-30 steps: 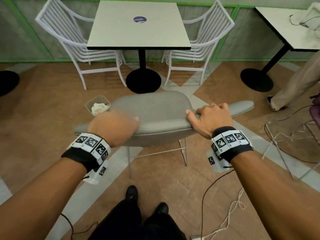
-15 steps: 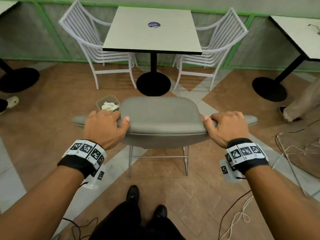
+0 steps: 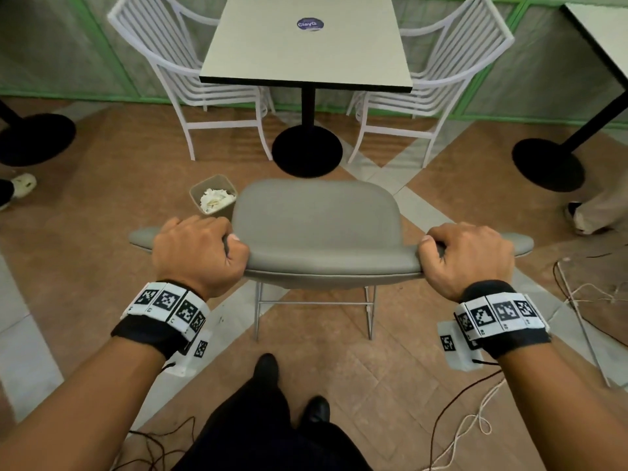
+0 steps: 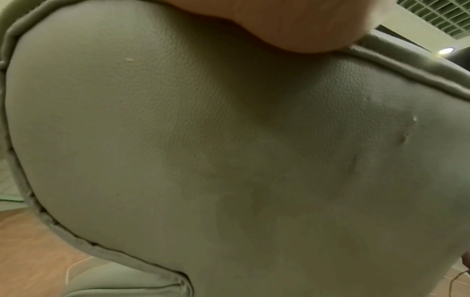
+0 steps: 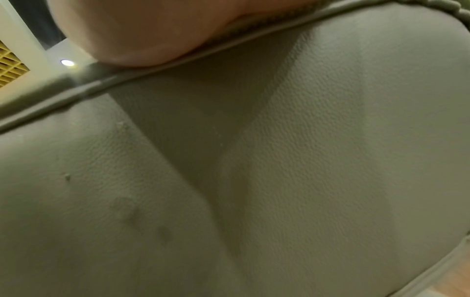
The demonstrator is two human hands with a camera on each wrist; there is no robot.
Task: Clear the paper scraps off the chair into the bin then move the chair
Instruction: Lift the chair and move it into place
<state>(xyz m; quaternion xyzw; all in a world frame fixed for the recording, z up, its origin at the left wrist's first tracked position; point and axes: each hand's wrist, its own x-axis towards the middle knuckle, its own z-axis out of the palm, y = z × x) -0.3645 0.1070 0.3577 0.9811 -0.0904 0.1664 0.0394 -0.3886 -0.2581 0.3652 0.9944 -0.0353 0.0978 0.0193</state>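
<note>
The grey padded chair (image 3: 316, 226) stands in front of me, its seat bare. My left hand (image 3: 200, 248) grips the left end of the backrest top, fingers curled over the edge. On the right end my right hand (image 3: 465, 253) grips the same edge. A small tan bin (image 3: 204, 188) holding white paper scraps (image 3: 215, 199) sits on the floor just left of the seat. Both wrist views are filled by the grey chair back (image 4: 229, 160) (image 5: 254, 180) with a bit of palm at the top.
A square table (image 3: 306, 49) with a black pedestal base (image 3: 307, 151) stands straight ahead, flanked by two white chairs (image 3: 176, 73) (image 3: 452, 73). Another table base (image 3: 547, 164) and a person's leg (image 3: 598, 212) are at right. Cables (image 3: 584, 294) lie on the floor at right.
My left hand landed on the backrest and closed its grip; the right hand kept its hold. The view shifted, and the bin and table now appear nearer the chair.
</note>
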